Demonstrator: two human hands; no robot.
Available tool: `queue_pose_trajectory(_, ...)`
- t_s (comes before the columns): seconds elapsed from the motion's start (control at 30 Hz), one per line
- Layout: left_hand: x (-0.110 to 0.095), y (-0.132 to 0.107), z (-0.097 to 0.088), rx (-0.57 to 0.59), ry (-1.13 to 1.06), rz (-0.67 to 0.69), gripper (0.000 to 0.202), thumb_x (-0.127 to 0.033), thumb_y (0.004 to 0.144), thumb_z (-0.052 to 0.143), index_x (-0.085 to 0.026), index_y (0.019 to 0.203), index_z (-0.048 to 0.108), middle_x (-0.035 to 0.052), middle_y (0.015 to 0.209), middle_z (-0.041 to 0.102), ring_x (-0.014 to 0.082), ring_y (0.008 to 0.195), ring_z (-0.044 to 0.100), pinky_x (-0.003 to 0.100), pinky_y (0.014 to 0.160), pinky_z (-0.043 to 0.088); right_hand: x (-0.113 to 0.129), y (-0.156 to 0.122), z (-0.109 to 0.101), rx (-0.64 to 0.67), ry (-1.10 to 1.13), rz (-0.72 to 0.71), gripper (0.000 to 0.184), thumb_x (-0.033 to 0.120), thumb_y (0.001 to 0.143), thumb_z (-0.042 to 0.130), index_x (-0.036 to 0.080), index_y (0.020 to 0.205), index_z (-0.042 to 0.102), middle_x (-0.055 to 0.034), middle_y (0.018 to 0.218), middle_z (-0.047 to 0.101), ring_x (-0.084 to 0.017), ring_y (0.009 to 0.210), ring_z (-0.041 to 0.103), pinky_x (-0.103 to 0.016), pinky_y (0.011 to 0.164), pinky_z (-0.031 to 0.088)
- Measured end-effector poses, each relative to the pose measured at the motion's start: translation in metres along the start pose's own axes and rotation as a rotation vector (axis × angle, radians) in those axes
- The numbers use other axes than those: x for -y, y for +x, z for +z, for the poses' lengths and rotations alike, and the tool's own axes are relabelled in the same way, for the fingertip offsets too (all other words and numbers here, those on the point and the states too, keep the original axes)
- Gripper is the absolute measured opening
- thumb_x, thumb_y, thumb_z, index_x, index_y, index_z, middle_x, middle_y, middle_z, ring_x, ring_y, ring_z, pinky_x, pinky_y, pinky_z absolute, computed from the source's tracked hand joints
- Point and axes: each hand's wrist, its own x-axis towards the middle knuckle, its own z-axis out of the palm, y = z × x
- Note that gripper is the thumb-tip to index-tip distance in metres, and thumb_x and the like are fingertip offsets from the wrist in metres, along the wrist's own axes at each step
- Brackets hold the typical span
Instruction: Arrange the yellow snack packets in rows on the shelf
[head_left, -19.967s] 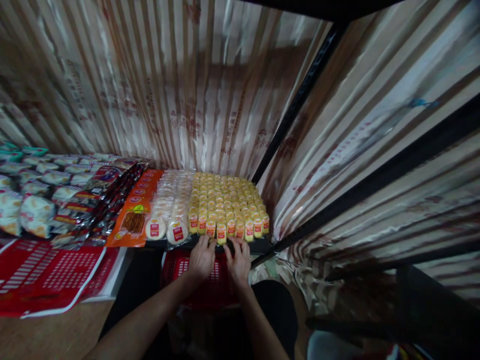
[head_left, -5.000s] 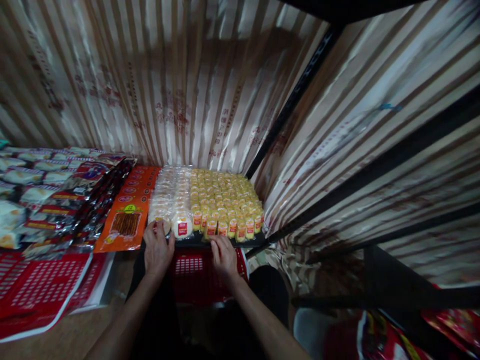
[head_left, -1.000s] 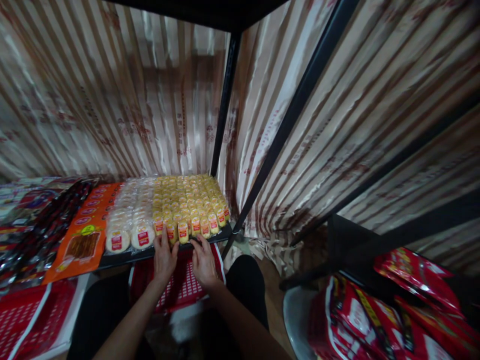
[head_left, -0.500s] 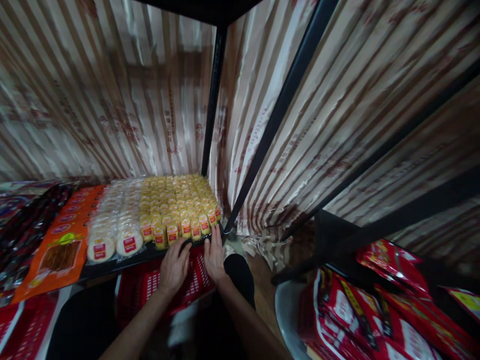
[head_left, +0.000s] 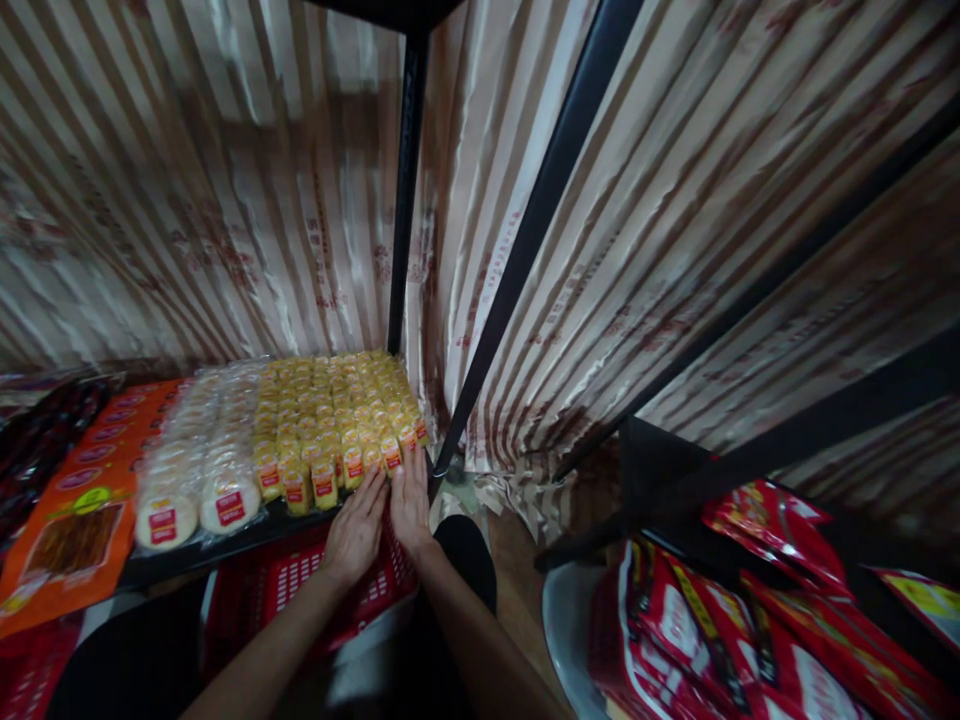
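Note:
Rows of small yellow wrapped snack packs point(head_left: 330, 410) with red labels fill the right end of a dark shelf point(head_left: 180, 560). Against their front faces, near the right corner, lie the stretched fingers of my left hand point(head_left: 356, 530). Close beside it, my right hand point(head_left: 410, 500) rests its straight fingers on the front of the rightmost packs. Neither hand grasps anything that I can see. White round wrapped cakes point(head_left: 229, 500) with red labels stand in rows left of the yellow packs. Further left is an orange snack packet point(head_left: 82, 515).
A red plastic basket point(head_left: 296, 575) sits below the shelf, by my legs. Black rack posts point(head_left: 409, 190) stand before a striped curtain point(head_left: 292, 200). To the right, red packets point(head_left: 690, 610) fill a container, with another red packet point(head_left: 776, 525) on a dark shelf.
My hands have come closer together and moved up against the front of the yellow packs. The view has shifted slightly, so the shelf appears further left.

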Motion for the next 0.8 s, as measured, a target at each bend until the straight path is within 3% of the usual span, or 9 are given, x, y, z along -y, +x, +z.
queue_pose_trajectory(0.2,-0.002,0.006,-0.007,-0.019,0.024,0.023,0.043,-0.009,0.079,0.037,-0.012,0.117,0.057,0.0115,0.134,0.049,0.0247,0.13,0.035,0.041,0.101,0.041,-0.004,-0.004,0.001,-0.015,0.003,0.008,0.05,0.039,0.095,0.021,0.017,0.139,0.033,-0.0091,0.147,0.026,-0.021,0.138,0.008,-0.05,0.111,0.017)
queue_pose_trajectory(0.43,-0.009,0.058,-0.026,-0.18,0.038,-0.124,0.035,-0.018,0.085,0.039,-0.012,0.115,0.057,0.0134,0.132,0.049,0.0286,0.133,0.027,0.047,0.102,0.036,-0.002,-0.007,-0.001,-0.023,-0.016,0.034,0.054,0.04,0.095,0.018,0.009,0.137,0.034,-0.014,0.147,0.023,-0.019,0.138,0.013,-0.045,0.111,0.019)
queue_pose_trajectory(0.57,-0.009,0.085,-0.025,-0.203,0.03,-0.204,0.037,-0.022,0.086,0.039,-0.009,0.118,0.053,0.0164,0.134,0.046,0.0307,0.134,0.022,0.048,0.102,0.034,-0.003,-0.005,0.0,-0.029,0.005,0.068,0.056,0.041,0.094,0.017,0.008,0.136,0.035,-0.0142,0.147,0.024,-0.019,0.137,0.015,-0.044,0.111,0.02)
queue_pose_trajectory(0.8,-0.01,0.107,-0.017,-0.166,0.016,-0.229,0.027,-0.022,0.084,0.045,-0.01,0.102,0.06,0.0185,0.135,0.043,0.0338,0.135,0.019,0.049,0.101,0.034,-0.01,0.001,0.003,-0.059,0.097,0.104,0.059,0.044,0.094,0.018,0.009,0.138,0.031,-0.0129,0.146,0.025,-0.02,0.137,0.018,-0.044,0.111,0.018)
